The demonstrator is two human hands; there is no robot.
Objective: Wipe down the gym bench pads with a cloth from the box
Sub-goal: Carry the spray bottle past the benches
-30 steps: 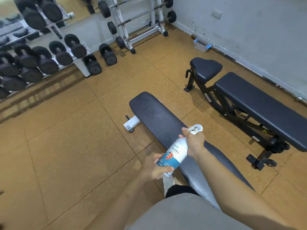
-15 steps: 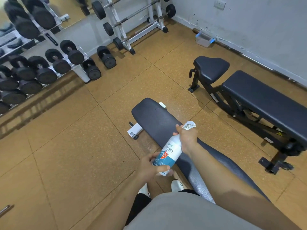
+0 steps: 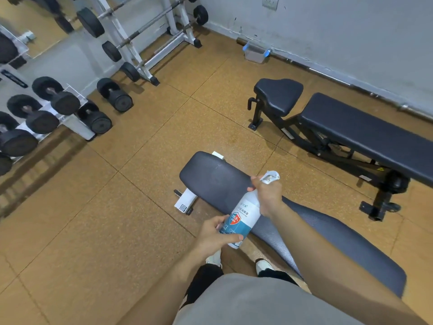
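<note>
A white and teal spray bottle (image 3: 243, 213) is held tilted over the near flat bench pad (image 3: 215, 179), which is dark and runs from the centre toward the lower right. My right hand (image 3: 268, 195) grips the bottle's neck just below the white trigger head. My left hand (image 3: 216, 234) holds the bottle's base. A second, adjustable bench (image 3: 365, 130) with a black seat and long pad stands at the right by the wall. A small clear box with blue handles (image 3: 256, 51) sits on the floor against the wall. No cloth is visible.
A dumbbell rack (image 3: 42, 113) lines the left side, with one dumbbell (image 3: 114, 95) on the floor. A barbell rack (image 3: 145, 41) stands at the back. A long bar (image 3: 351, 84) lies along the wall. Cork-coloured floor tiles stretch between the benches. My feet are below the bottle.
The view has shifted so the benches appear lower in frame. Both hands keep their hold on the bottle, which has stayed over the near pad.
</note>
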